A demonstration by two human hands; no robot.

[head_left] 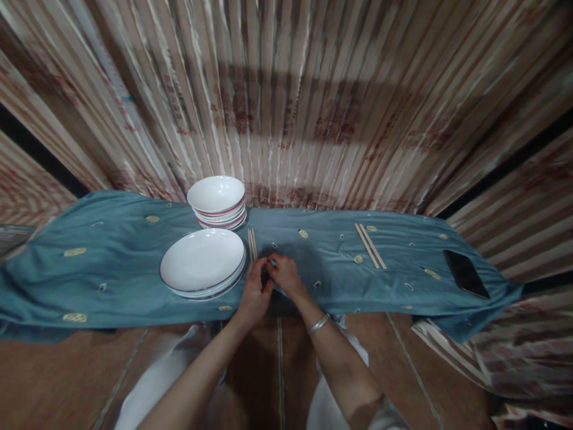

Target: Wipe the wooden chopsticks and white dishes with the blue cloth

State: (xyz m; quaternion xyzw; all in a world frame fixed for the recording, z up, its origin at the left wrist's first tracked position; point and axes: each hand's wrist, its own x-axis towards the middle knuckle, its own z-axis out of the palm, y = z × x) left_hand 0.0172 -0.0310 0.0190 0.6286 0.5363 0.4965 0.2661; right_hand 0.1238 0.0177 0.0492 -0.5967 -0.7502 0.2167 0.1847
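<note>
A few pale wooden chopsticks (253,243) point away from me, their near ends running in under the fingertips of my left hand (256,294). That hand's fingers are pressed together around those ends. Close against it, my right hand (283,275), with a silver bangle at the wrist, has its fingers curled in a pinch; what lies in them is hidden. Left of my hands is a stack of white oval plates (202,260) with dark rims. Behind it stands a pile of white bowls (216,196) with red bands on the outside.
Another pair of chopsticks (370,246) lies slanted on the blue patterned tablecloth (322,269), to the right. A black phone (466,273) rests near the right end. Pleated curtain-like material (286,107) hangs right behind the table. The table's front edge is close to my legs.
</note>
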